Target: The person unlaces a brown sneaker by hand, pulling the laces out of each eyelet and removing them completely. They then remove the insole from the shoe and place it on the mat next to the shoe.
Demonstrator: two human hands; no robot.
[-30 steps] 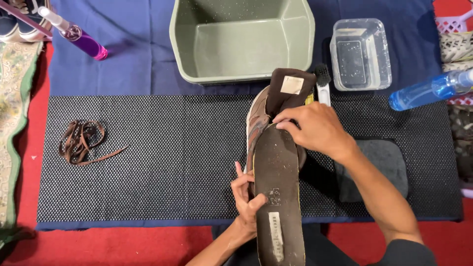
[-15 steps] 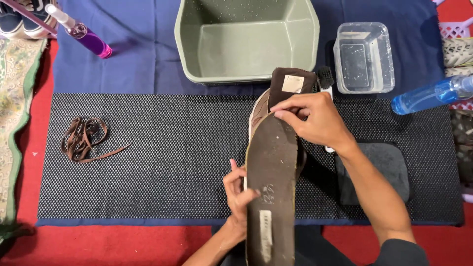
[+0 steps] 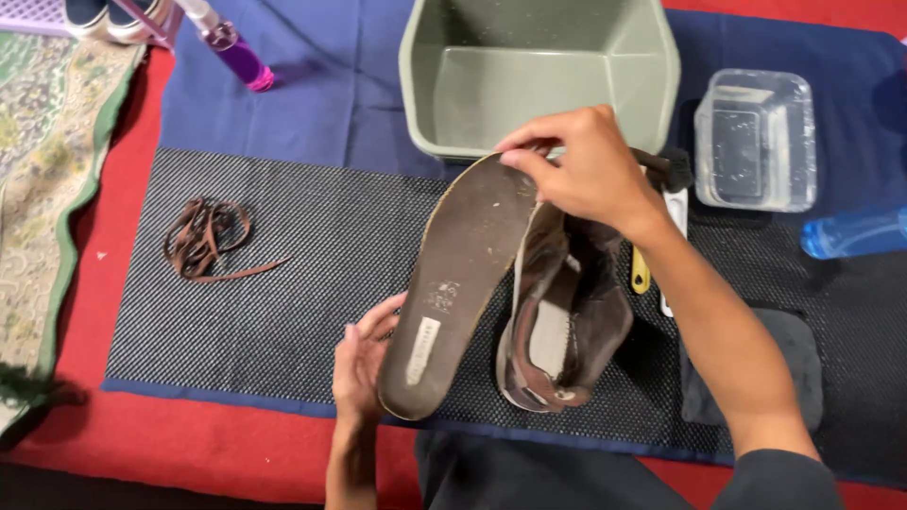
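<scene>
We are counting one insole (image 3: 460, 283), one brown shoe (image 3: 567, 321), one green basin (image 3: 539, 71), two bottles (image 3: 236, 57) (image 3: 850, 231), one lace bundle (image 3: 208, 236).

A single head-worn camera looks steeply down from close above onto the black mat (image 3: 283, 283) and the hands working there
</scene>
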